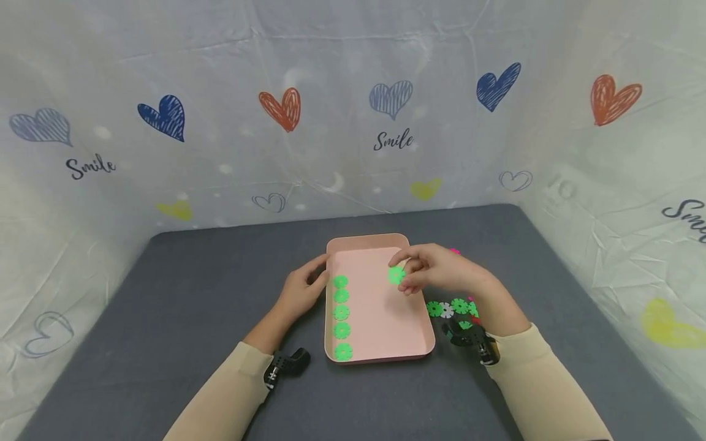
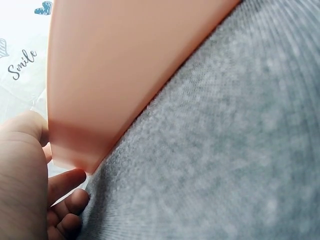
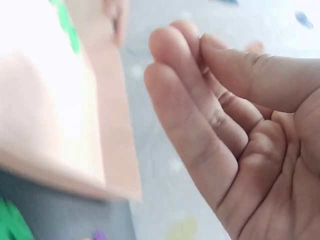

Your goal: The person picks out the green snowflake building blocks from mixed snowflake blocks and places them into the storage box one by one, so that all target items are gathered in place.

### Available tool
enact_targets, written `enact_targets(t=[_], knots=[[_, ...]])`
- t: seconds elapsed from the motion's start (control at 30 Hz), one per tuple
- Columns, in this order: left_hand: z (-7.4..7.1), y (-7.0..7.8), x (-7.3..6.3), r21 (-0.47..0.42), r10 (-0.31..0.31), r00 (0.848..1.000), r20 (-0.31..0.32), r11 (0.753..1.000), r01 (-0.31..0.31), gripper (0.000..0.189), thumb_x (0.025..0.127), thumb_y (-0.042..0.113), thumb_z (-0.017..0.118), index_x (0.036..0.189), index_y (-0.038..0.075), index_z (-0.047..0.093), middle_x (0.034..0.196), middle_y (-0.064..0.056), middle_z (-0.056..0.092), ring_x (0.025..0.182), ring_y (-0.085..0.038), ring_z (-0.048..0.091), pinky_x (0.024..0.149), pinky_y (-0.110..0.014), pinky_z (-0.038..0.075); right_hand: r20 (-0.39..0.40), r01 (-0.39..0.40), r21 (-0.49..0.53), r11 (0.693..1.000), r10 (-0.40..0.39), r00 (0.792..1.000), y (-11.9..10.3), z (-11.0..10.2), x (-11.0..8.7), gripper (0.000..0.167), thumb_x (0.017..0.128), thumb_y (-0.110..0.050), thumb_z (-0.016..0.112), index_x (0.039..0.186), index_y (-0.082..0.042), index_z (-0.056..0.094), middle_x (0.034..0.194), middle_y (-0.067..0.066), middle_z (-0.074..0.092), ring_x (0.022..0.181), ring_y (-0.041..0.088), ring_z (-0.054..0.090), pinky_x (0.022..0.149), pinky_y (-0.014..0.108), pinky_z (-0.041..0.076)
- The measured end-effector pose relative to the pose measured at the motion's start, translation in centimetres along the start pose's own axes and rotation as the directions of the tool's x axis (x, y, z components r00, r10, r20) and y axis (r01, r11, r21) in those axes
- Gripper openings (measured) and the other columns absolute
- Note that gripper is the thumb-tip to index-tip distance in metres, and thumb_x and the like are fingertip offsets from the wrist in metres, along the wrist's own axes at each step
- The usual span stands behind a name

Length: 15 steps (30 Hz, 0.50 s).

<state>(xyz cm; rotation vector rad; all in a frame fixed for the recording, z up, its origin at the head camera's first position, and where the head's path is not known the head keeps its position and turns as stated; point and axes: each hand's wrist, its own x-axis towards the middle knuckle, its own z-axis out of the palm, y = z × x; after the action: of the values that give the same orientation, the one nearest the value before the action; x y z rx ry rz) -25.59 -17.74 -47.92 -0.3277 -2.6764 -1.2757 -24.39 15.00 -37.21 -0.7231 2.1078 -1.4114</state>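
A pink rectangular tray [image 1: 380, 312] lies on the dark table. Along its left side runs a column of several green flower-shaped plastic pieces [image 1: 342, 312]. My left hand [image 1: 300, 286] holds the tray's left wall, its fingers at the rim and against the outer side in the left wrist view. Over the right half of the tray, my right hand [image 1: 438, 268] pinches another green flower-shaped piece [image 1: 395, 275] between thumb and fingers. In the right wrist view the fingers hide that piece, and the pinching right hand [image 3: 240, 125] appears close up beside the tray wall [image 3: 117, 135].
Right of the tray, partly behind the right forearm, lies a group of loose flower-shaped pieces [image 1: 434, 309] in green, white, red and pink. A dark cloth [image 1: 231, 275] covers the table. A printed white curtain [image 1: 331, 165] hangs at the back and sides.
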Motion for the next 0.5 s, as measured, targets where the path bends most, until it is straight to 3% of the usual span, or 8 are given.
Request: enact_targets(t=[0.13, 0.27, 0.47, 0.5], knots=[[0.0, 0.0, 0.0, -0.004, 0.003, 1.000, -0.002, 1.000, -0.003, 0.045, 0.104, 0.023, 0.062, 0.148, 0.016, 0.059, 0.082, -0.005, 0.060, 0.070, -0.019, 0.051, 0.066, -0.036, 0.042, 0.082, 0.008, -0.025, 1.000, -0.006, 0.997, -0.4, 2.8, 1.0, 0.035, 0.097, 0.001, 0.067, 0.131, 0.003, 0.061, 0.089, 0.013, 0.071, 0.090, 0.032, 0.073, 0.085, 0.043, 0.058], [0.0, 0.1, 0.0, -0.007, 0.015, 1.000, -0.003, 1.000, -0.015, 0.045, 0.103, 0.022, 0.062, 0.147, 0.015, 0.059, 0.092, -0.007, 0.064, 0.071, -0.019, 0.052, 0.067, -0.036, 0.042, 0.136, 0.028, -0.182, 0.983, -0.003, 0.991, -0.5, 5.2, 1.6, 0.027, 0.096, -0.004, 0.072, 0.122, -0.005, 0.068, 0.085, 0.004, 0.069, 0.084, 0.028, 0.072, 0.078, 0.032, 0.056], [0.0, 0.0, 0.1, -0.005, 0.026, 1.000, -0.011, 1.000, -0.027, 0.044, 0.103, 0.021, 0.062, 0.147, 0.013, 0.059, 0.109, -0.008, 0.068, 0.072, -0.018, 0.053, 0.069, -0.036, 0.043, 0.209, 0.078, -0.410, 0.909, 0.010, 0.978, -0.6, 7.8, 2.0, 0.022, 0.090, -0.003, 0.076, 0.110, -0.011, 0.075, 0.084, -0.008, 0.063, 0.078, 0.008, 0.060, 0.077, 0.026, 0.050], [0.0, -0.1, 0.1, -0.005, 0.027, 1.000, -0.012, 1.000, -0.027, 0.044, 0.103, 0.021, 0.062, 0.147, 0.013, 0.059, 0.106, -0.009, 0.068, 0.072, -0.018, 0.053, 0.068, -0.036, 0.043, 0.215, 0.084, -0.439, 0.894, 0.014, 0.977, -0.6, 8.1, 2.1, 0.021, 0.089, -0.002, 0.077, 0.107, -0.012, 0.076, 0.083, -0.010, 0.062, 0.077, 0.006, 0.058, 0.076, 0.025, 0.049]])
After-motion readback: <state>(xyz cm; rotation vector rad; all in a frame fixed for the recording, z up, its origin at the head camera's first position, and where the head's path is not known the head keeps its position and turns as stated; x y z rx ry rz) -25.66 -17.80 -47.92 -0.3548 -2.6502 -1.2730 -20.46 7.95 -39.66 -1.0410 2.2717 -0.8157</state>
